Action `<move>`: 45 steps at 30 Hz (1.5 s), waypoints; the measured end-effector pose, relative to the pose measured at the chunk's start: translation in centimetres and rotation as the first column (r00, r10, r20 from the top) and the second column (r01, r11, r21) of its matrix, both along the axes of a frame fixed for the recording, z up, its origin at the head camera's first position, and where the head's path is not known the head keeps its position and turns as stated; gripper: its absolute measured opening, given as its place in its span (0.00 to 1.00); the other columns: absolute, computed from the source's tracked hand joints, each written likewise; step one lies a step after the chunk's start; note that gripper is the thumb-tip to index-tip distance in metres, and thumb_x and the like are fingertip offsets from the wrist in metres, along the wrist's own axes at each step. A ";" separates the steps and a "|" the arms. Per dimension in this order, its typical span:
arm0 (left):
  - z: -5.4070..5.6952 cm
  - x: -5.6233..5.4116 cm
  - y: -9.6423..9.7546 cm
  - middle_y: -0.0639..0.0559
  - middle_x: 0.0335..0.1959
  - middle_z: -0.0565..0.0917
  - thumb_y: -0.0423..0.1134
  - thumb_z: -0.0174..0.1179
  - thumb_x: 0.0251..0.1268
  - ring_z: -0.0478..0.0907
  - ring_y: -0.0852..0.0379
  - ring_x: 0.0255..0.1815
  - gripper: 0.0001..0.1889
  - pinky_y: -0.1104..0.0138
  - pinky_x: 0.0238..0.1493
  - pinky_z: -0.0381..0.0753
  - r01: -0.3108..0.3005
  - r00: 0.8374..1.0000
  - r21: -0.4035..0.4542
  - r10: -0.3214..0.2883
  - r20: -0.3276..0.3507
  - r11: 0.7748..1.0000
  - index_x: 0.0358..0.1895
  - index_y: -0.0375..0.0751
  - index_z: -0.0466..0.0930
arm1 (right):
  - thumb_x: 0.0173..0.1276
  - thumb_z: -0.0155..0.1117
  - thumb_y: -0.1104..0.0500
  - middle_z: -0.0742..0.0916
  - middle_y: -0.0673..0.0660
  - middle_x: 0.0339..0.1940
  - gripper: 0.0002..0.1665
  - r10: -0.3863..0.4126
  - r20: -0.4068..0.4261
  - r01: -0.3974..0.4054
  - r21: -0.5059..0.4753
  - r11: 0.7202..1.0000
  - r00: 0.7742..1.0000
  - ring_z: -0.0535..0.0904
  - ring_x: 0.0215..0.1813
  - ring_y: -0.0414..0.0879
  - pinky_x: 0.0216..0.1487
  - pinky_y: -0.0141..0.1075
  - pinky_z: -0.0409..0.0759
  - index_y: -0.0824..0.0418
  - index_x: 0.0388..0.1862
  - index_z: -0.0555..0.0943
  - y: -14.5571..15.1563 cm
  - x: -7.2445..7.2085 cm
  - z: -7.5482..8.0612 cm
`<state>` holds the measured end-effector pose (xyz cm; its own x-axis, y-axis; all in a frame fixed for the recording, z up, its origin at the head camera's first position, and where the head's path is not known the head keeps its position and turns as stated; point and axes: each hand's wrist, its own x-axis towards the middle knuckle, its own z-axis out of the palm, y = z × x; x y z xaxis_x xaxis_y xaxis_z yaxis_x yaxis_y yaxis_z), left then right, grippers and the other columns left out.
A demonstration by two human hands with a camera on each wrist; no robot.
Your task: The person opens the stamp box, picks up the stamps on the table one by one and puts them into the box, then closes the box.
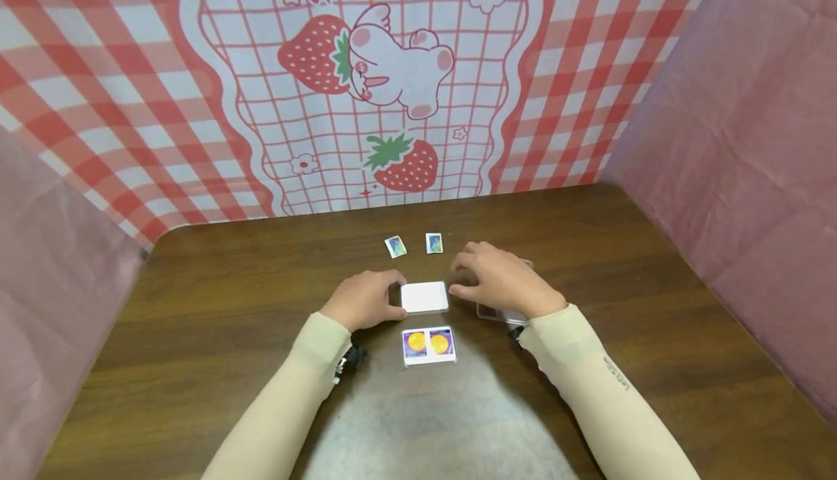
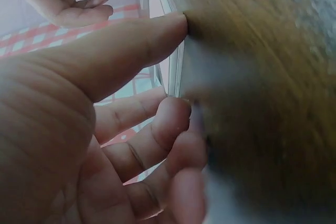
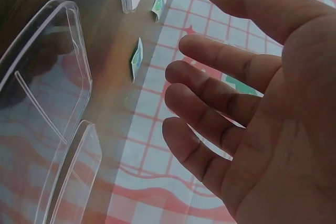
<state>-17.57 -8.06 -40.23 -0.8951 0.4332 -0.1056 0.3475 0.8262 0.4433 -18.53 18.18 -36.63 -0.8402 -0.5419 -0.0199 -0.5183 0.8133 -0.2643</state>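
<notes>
A white rectangular panel with a clear rim (image 1: pixel 425 297) lies flat on the table. My left hand (image 1: pixel 368 298) holds its left end, thumb at the near corner and a fingertip at the far one. In the left wrist view the thumb touches the panel's thin clear edge (image 2: pixel 177 72). To the panel's right, my right hand (image 1: pixel 503 277) hovers with relaxed, slightly bent fingers and nothing in them. Below and beside it are clear plastic covers (image 3: pixel 79 72), partly hidden by the hand in the head view.
Nearer me lies a clear-rimmed panel with two yellow-and-purple pictures (image 1: pixel 428 356). Two small picture pieces, a left one (image 1: pixel 395 247) and a right one (image 1: pixel 434 243), lie farther back. A strawberry-print cloth (image 1: pixel 392 66) hangs behind the wooden table (image 1: pixel 216 306).
</notes>
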 end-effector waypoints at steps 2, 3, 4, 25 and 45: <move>0.0 0.1 0.0 0.54 0.33 0.85 0.51 0.76 0.59 0.78 0.57 0.31 0.29 0.55 0.44 0.81 -0.006 1.000 0.008 0.006 -0.003 1.000 0.63 0.47 0.82 | 0.70 0.72 0.44 0.85 0.52 0.49 0.20 0.002 -0.002 -0.002 0.001 1.000 1.000 0.78 0.50 0.46 0.51 0.47 0.82 0.54 0.53 0.87 0.0 0.0 0.0; 0.0 0.1 0.1 0.53 0.37 0.87 0.51 0.76 0.59 0.80 0.56 0.33 0.29 0.54 0.47 0.81 -0.009 1.000 0.009 0.009 -0.006 1.000 0.63 0.47 0.82 | 0.70 0.72 0.44 0.85 0.52 0.49 0.19 0.003 -0.002 -0.003 0.002 1.000 1.000 0.78 0.50 0.46 0.51 0.47 0.82 0.54 0.52 0.87 -0.1 0.0 0.1; 0.0 0.1 0.1 0.52 0.42 0.88 0.51 0.77 0.59 0.82 0.55 0.37 0.29 0.53 0.49 0.82 -0.012 1.000 0.011 0.012 -0.012 1.000 0.63 0.47 0.83 | 0.70 0.72 0.45 0.85 0.52 0.49 0.19 0.004 -0.002 -0.004 0.005 1.000 1.000 0.78 0.50 0.46 0.52 0.47 0.82 0.54 0.52 0.87 -0.1 0.0 0.1; 0.3 0.2 0.2 0.48 0.55 0.87 0.52 0.75 0.60 0.84 0.45 0.53 0.28 0.50 0.57 0.80 -0.030 0.999 0.001 0.030 -0.019 1.000 0.62 0.46 0.83 | 0.70 0.72 0.45 0.85 0.51 0.50 0.19 0.002 0.027 -0.002 0.029 1.000 1.000 0.79 0.53 0.47 0.55 0.48 0.81 0.54 0.52 0.86 -0.4 -0.2 0.1; -0.3 0.1 0.0 0.48 0.57 0.86 0.53 0.75 0.61 0.83 0.44 0.56 0.30 0.49 0.59 0.79 -0.042 0.999 0.017 0.041 0.022 0.999 0.65 0.48 0.81 | 0.71 0.71 0.49 0.85 0.57 0.51 0.23 -0.025 0.106 0.038 -0.123 0.992 0.994 0.82 0.52 0.51 0.55 0.50 0.81 0.61 0.57 0.83 1.2 -3.6 -0.5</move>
<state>-17.52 -8.10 -40.49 -0.9100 0.3977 -0.1176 0.3033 0.8317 0.4651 -22.17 19.39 -37.14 -0.8538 -0.5188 -0.0426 -0.4570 0.7863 -0.4157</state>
